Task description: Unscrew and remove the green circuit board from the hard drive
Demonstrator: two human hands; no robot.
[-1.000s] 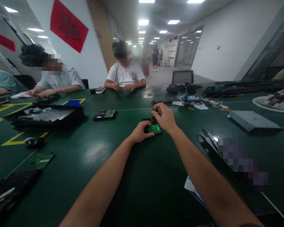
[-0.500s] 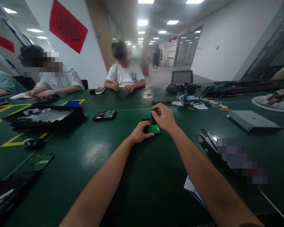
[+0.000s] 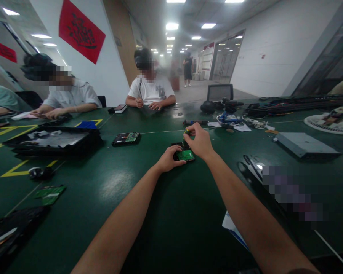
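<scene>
A small black device with a green circuit board (image 3: 186,155) lies on the dark green table, between my hands. My left hand (image 3: 169,159) grips its left side, thumb along the near edge and fingers at the far edge. Above its far part, my right hand (image 3: 199,141) pinches the yellow-and-dark handle of a small screwdriver (image 3: 186,133), held upright. The tool's tip is too small to make out. To the left lies a similar opened black device (image 3: 126,139) with its board showing.
A black tray (image 3: 54,139), a green board (image 3: 50,193) and a black casing (image 3: 15,232) are at the left. At the right are a grey metal box (image 3: 307,145), cables (image 3: 255,122) and a white round grille (image 3: 330,125). People sit across the table.
My right hand has shifted very slightly on the screwdriver handle, and more of its yellow part shows. My left hand and the device have stayed in place.
</scene>
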